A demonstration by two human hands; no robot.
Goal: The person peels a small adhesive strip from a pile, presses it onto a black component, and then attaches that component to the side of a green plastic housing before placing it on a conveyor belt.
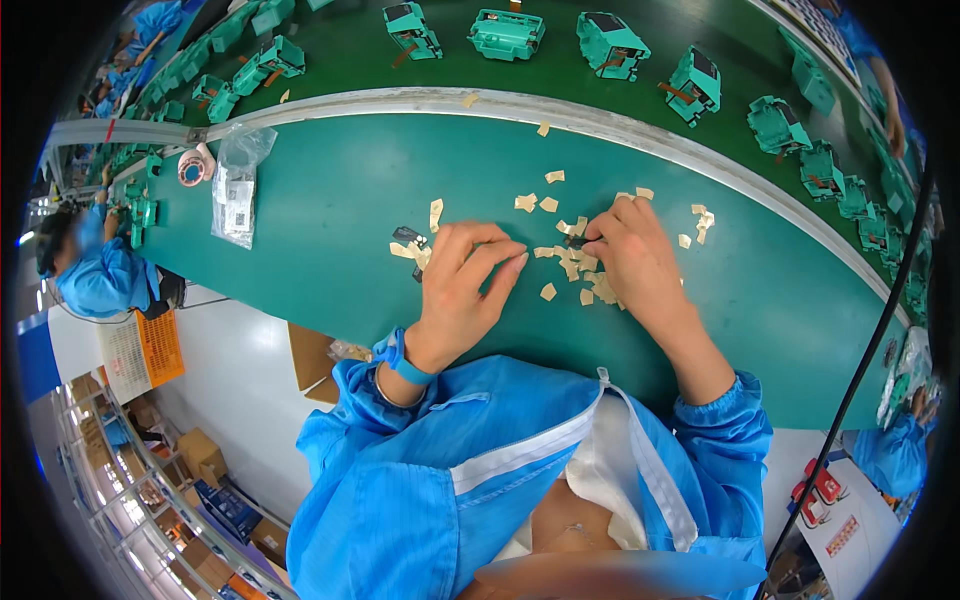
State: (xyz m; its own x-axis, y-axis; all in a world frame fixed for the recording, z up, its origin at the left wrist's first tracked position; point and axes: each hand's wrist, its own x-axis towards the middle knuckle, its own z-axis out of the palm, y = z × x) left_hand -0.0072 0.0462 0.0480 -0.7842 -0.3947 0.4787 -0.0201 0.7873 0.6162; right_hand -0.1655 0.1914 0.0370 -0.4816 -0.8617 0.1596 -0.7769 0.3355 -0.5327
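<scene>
My left hand (463, 285) hovers over the green tabletop (330, 190), its thumb and index fingertip drawn together. Whatever is between them, if anything, is too small to make out. To its right, my right hand (640, 258) pinches a small black part (577, 242) at the fingertips. Small cream paper-like pieces (570, 262) lie loosely below and around that part. Beside the left hand's knuckles is another black part (405, 234), with more cream pieces (410, 252) next to it. A few cream pieces (703, 222) lie right of my right hand.
A metal rail (400, 103) runs along the table's far edge. Beyond it stand several teal plastic housings (507, 35) on a green belt. At the left lie a clear plastic bag (236, 195) and a tape roll (195, 166). A black cable (850, 385) crosses at right. Co-workers sit at both sides.
</scene>
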